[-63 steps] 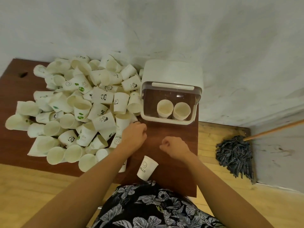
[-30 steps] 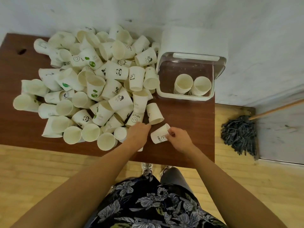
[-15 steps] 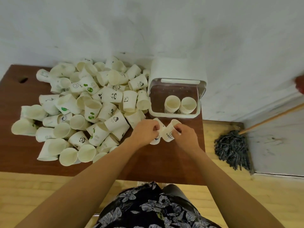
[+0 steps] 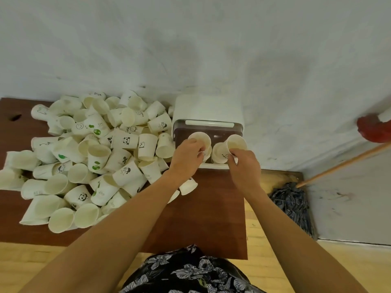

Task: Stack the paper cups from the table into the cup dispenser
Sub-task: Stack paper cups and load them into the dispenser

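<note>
A white cup dispenser (image 4: 208, 108) with an open clear front stands at the table's back right, against the wall. My left hand (image 4: 186, 157) grips a paper cup (image 4: 200, 138) over the dispenser's left side, above a cup inside. My right hand (image 4: 243, 163) grips another paper cup (image 4: 236, 143) printed with a smiley over the right side, beside a cup (image 4: 218, 152) standing in the dispenser. A large pile of paper cups (image 4: 88, 153) covers the left part of the brown table (image 4: 211, 212).
Two loose cups (image 4: 188, 186) lie on the table just under my left forearm. A dark mop head (image 4: 293, 206) with a wooden handle (image 4: 342, 163) leans on the floor to the right. A red object (image 4: 374, 129) shows at the right edge.
Both hands have lifted their cups from the table front and carried them up over the dispenser's opening. The view has shifted with my head.
</note>
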{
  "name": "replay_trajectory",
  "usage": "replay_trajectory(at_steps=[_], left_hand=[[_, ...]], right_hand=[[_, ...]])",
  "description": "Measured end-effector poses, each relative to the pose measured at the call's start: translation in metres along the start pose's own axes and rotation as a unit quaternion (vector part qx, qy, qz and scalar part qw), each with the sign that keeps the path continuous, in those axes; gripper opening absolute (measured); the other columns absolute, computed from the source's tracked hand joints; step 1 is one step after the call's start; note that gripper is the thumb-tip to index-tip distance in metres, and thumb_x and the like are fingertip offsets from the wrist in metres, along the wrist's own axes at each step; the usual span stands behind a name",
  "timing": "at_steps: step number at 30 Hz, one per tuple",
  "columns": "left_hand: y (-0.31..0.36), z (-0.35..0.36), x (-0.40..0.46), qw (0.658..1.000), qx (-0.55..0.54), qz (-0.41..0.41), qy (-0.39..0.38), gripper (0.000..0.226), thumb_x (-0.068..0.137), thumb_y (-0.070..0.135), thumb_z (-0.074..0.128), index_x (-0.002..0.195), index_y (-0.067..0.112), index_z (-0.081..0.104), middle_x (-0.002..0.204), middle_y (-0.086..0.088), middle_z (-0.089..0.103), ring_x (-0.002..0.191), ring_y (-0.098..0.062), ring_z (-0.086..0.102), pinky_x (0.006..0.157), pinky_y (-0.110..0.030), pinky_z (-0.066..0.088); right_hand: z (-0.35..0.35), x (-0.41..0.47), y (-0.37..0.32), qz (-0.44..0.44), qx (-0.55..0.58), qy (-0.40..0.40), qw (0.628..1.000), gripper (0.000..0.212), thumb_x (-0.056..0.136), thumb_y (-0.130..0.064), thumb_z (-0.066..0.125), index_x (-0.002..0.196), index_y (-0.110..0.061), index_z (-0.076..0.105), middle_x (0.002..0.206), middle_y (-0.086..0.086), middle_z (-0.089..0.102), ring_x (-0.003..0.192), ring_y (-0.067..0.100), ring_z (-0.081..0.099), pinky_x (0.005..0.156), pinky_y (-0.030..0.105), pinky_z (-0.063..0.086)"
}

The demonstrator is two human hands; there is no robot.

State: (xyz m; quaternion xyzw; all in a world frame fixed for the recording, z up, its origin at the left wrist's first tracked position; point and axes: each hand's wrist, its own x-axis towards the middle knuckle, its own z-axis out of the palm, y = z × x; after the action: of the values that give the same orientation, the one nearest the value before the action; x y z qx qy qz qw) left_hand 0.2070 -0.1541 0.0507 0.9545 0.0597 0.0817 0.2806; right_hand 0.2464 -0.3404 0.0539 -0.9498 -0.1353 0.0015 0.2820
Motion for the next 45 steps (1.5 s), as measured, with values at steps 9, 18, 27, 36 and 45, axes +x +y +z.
replay_trajectory(at_steps=[9,18,27,36,45], left_hand=[[0.001,0.033,0.026,0.997,0.036,-0.059,-0.043,0.016,0.093,0.015,0.055,0.105,0.017,0.065,0.100,0.002,0.058,0.091,-0.014,0.051,0.074,-0.022,0.040],[-0.001,0.058,0.036,0.992,0.069,-0.086,-0.064,0.017,0.092,0.017,0.059,0.107,0.016,0.066,0.107,-0.002,0.063,0.096,-0.017,0.054,0.074,-0.023,0.042],[-0.004,0.060,0.028,0.989,0.072,-0.106,-0.069,0.017,0.090,0.019,0.060,0.106,0.016,0.067,0.108,-0.001,0.064,0.098,-0.019,0.055,0.079,-0.034,0.051],[0.000,0.052,0.020,0.991,0.057,-0.105,-0.052,0.023,0.091,0.022,0.060,0.113,0.017,0.065,0.116,0.000,0.062,0.104,-0.018,0.053,0.084,-0.033,0.051],[-0.018,0.026,-0.027,0.984,0.071,-0.163,-0.017,0.016,0.091,0.022,0.056,0.106,0.019,0.064,0.102,0.004,0.060,0.094,-0.017,0.055,0.073,-0.032,0.048]], right_hand=[[0.010,0.033,0.025,-0.054,-0.049,-0.098,0.992,0.023,0.098,-0.020,0.054,0.115,-0.017,0.069,0.108,0.005,0.067,0.102,0.020,0.057,0.081,0.029,0.047],[0.029,0.057,0.045,-0.094,-0.074,-0.149,0.982,0.023,0.097,-0.022,0.057,0.116,-0.021,0.069,0.116,0.000,0.069,0.108,0.018,0.058,0.094,0.034,0.048],[0.041,0.064,0.050,-0.153,-0.164,-0.197,0.954,0.023,0.099,-0.019,0.050,0.116,-0.022,0.066,0.117,0.001,0.067,0.114,0.020,0.056,0.098,0.040,0.040],[0.052,0.058,0.052,-0.149,-0.203,-0.266,0.930,0.037,0.104,-0.034,0.034,0.138,-0.024,0.045,0.142,-0.001,0.050,0.136,0.022,0.038,0.113,0.055,0.019],[0.049,0.027,0.011,-0.163,-0.056,-0.157,0.973,0.025,0.099,-0.024,0.047,0.118,-0.021,0.063,0.125,-0.002,0.062,0.121,0.018,0.050,0.109,0.041,0.036]])
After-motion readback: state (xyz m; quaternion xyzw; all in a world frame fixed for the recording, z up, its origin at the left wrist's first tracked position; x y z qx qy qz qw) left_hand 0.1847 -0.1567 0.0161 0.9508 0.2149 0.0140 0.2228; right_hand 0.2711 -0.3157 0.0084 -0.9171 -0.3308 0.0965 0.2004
